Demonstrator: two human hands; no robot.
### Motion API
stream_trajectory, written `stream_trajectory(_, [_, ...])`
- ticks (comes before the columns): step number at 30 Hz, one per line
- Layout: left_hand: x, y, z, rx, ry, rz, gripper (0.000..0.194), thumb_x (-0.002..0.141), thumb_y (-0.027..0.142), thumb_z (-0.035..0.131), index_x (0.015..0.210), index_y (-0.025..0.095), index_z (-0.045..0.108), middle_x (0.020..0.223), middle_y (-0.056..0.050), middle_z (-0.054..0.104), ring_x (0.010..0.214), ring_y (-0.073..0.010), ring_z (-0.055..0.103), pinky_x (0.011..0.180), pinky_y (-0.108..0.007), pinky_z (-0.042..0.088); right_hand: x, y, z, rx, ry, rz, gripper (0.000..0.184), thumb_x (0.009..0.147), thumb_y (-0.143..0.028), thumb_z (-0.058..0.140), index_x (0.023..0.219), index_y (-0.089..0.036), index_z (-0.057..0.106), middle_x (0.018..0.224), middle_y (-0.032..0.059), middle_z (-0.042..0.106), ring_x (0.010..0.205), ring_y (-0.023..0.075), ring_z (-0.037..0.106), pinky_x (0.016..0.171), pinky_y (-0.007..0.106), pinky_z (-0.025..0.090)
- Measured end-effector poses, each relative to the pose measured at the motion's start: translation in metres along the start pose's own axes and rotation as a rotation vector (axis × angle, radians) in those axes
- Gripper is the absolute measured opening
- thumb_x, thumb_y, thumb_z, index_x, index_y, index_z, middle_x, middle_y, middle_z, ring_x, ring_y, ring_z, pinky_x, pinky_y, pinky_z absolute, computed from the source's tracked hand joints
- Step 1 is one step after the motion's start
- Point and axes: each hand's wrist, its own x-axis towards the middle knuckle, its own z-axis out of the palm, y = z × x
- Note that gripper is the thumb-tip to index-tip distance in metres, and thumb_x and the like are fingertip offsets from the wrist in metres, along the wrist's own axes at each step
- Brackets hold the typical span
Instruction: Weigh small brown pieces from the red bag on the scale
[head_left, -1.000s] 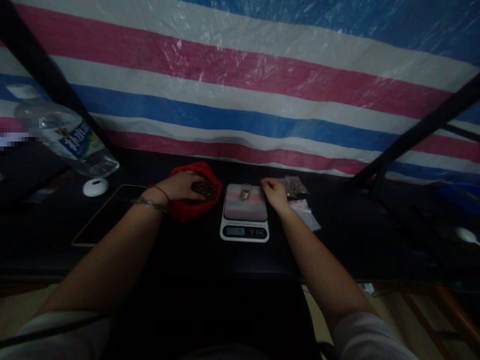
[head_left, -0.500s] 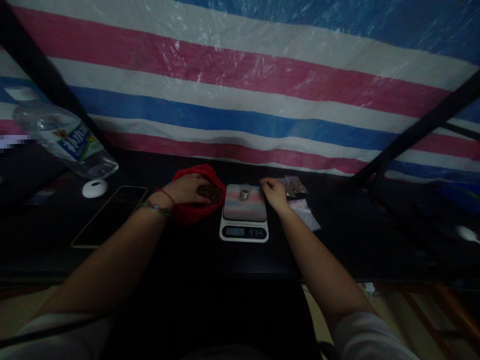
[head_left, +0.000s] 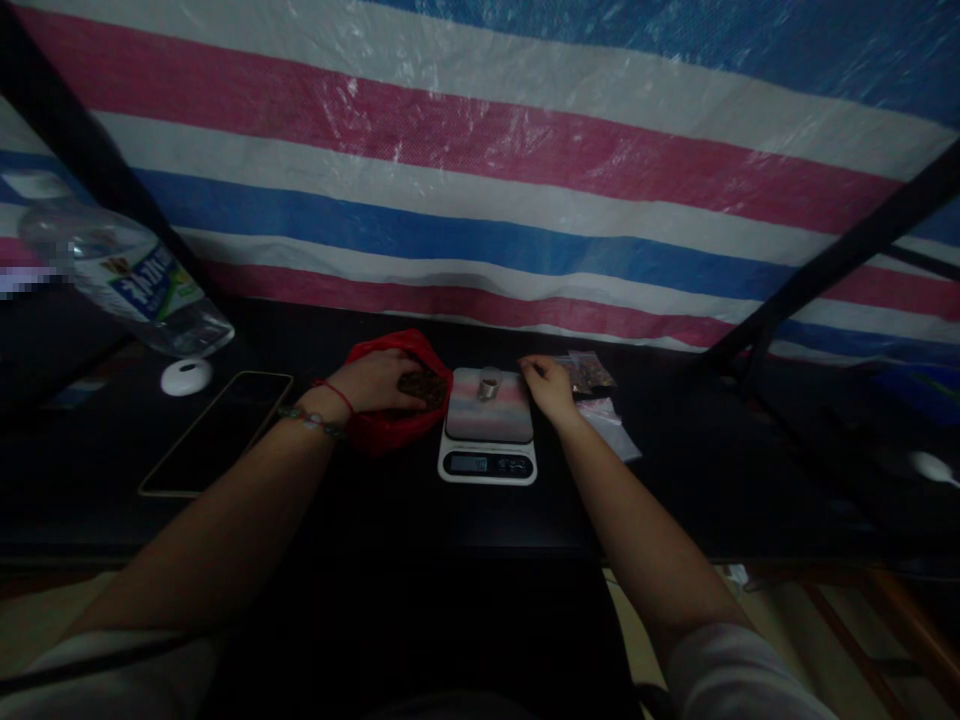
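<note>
My left hand (head_left: pixel 375 382) is in the mouth of a red plastic bag (head_left: pixel 390 432), fingers bent over brown granules (head_left: pixel 429 390); my right hand (head_left: pixel 549 385) curls beside a digital scale (head_left: pixel 491 426) bearing a small clear cup (head_left: pixel 490 388). Whether either grips anything, I can't tell.

Makeshift indoor work corner, poorly lit; home, dorm or small shop, can't tell which. Striped plastic sheeting (head_left: pixel 480 150) in red, white and blue hangs as a wall right behind a black table (head_left: pixel 480 520). Dark slanting bars at left (head_left: pixel 82 130) and right (head_left: pixel 840 250) frame it. Tabletop mixes personal and weighing stuff: phone (head_left: pixel 217 435), big drink bottle (head_left: pixel 150 285), digital scale (head_left: pixel 491 422), little plastic bags (head_left: pixel 592 372). Pale floor (head_left: pixel 780 640) and brown wood-look rails (head_left: pixel 892 620) show below, lower right.
</note>
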Motion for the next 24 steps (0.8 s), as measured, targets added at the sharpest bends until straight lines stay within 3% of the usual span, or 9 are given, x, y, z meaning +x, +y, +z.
stream_trajectory(6, [0.002, 0.002, -0.002, -0.018, -0.004, 0.003, 0.049, 0.082, 0.054, 0.05, 0.108, 0.016, 0.067, 0.109, -0.01, 0.065, 0.098, -0.0232, 0.059, 0.089, -0.032, 0.041, 0.0, -0.001, 0.0, -0.002, -0.004, -0.012, 0.027, 0.085, -0.031, 0.048, 0.086, -0.016, 0.071, 0.093, 0.0088, 0.071, 0.091, 0.0228, 0.064, 0.085, 0.036, 0.046])
stream_trajectory(24, [0.001, 0.0, -0.012, -0.028, -0.075, -0.059, 0.028, 0.078, 0.035, 0.054, 0.098, 0.021, 0.068, 0.103, -0.004, 0.068, 0.093, -0.0193, 0.061, 0.083, -0.026, 0.045, 0.002, 0.001, 0.002, -0.02, 0.007, -0.005, 0.023, 0.084, -0.029, 0.051, 0.085, -0.019, 0.071, 0.09, 0.0061, 0.071, 0.089, 0.0208, 0.064, 0.084, 0.034, 0.047])
